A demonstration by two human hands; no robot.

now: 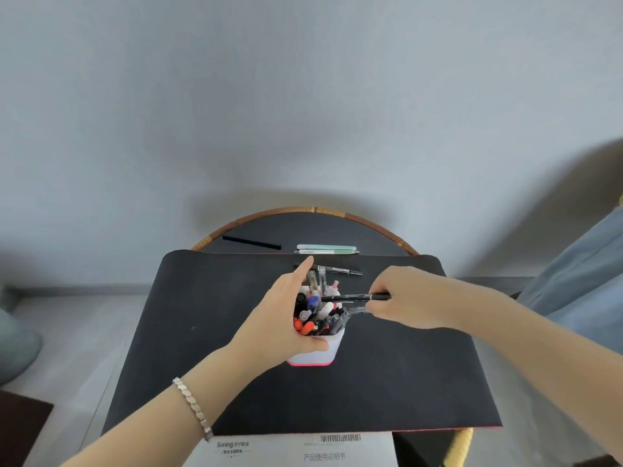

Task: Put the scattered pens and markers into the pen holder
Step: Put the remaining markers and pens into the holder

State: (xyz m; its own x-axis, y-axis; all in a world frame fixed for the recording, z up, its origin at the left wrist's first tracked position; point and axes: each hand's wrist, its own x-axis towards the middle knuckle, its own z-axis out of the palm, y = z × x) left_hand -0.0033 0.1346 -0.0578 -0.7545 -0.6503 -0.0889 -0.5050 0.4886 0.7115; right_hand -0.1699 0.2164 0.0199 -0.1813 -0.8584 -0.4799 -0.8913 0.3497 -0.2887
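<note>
While hands overlap it, pen holder (320, 348) contents blur together.

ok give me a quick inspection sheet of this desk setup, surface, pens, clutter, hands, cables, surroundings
surface: black mat laid over a round dark table with a wooden rim.
job's things: white pen holder with a red base, upright on the mat, crowded with pens; black pen held sideways over its mouth; loose black pen, two pale pens and another dark pen lie beyond it.
clutter: printed booklet under the mat's near edge.
grips: left hand wrapped around the holder; right hand pinching the black pen.
cables: nothing seen.
surroundings: plain grey wall, pale floor, blue fabric at right; silver bracelet on the left wrist.
</note>
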